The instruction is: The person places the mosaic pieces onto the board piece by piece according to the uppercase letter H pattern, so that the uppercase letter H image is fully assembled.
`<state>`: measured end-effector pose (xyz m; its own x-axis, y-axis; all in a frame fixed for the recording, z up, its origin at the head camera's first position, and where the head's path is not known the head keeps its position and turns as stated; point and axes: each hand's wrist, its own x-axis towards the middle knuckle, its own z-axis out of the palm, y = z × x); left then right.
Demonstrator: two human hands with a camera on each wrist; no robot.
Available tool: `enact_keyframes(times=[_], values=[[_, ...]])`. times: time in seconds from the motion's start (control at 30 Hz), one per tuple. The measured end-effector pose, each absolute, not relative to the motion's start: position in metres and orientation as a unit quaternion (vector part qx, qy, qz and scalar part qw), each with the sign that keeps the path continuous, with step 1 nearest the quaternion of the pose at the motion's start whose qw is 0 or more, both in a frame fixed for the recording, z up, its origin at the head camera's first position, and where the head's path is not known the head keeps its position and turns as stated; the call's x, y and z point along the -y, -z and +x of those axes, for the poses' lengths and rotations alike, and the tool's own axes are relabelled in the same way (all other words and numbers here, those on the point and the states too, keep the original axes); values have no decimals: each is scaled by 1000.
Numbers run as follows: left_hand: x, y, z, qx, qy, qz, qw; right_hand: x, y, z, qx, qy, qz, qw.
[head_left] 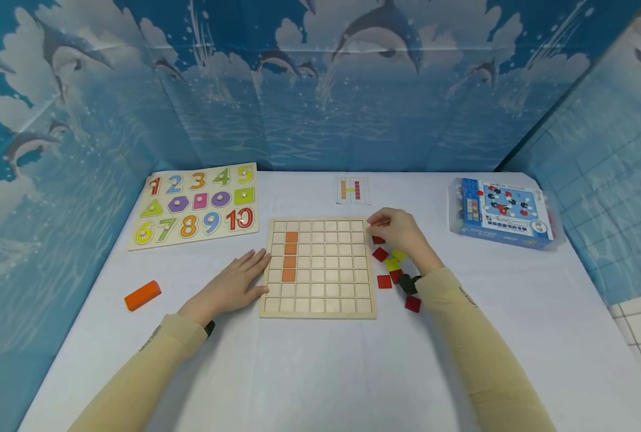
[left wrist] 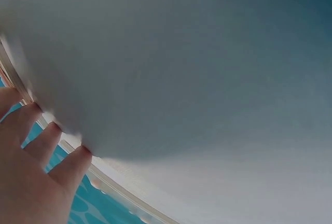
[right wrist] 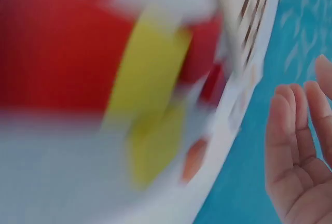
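Note:
A wooden grid board (head_left: pixel 317 313) lies flat in the middle of the table, with a column of orange square tiles (head_left: pixel 290 261) in its left part. My left hand (head_left: pixel 234 287) lies with outstretched fingers against the board's left edge. Beyond the board's upper right corner is my right hand (head_left: pixel 398 231), fingers bent a little over the table. In the right wrist view no tile shows in its fingers. Below it, red tiles (head_left: pixel 384 282) and yellow tiles (head_left: pixel 393 264) are scattered along the board's right side; the hand and wrist cover some of that area.
A small pattern card (head_left: pixel 354 191) lies behind the board. At the back left is a number-and-shape puzzle board (head_left: pixel 196 207); an orange cylinder (head_left: pixel 143 296) lies in front of it. A blue boxed set (head_left: pixel 506 213) sits at the back right.

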<state>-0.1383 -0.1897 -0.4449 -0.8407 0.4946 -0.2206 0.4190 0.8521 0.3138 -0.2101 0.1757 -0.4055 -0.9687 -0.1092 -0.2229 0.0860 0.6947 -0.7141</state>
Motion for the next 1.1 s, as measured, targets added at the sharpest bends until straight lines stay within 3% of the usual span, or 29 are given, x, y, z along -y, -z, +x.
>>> enact_keyframes(times=[0.2,0.47,1.1], values=[[190,444,-138,-950,-127,246,143,-214,410,-217,-913,390,46,113],[190,446,-138,-951,-127,242,146,-228,413,-221,-902,402,92,131],[189,443,-136,-951,-127,240,149,-225,422,-228,-924,345,66,153]])
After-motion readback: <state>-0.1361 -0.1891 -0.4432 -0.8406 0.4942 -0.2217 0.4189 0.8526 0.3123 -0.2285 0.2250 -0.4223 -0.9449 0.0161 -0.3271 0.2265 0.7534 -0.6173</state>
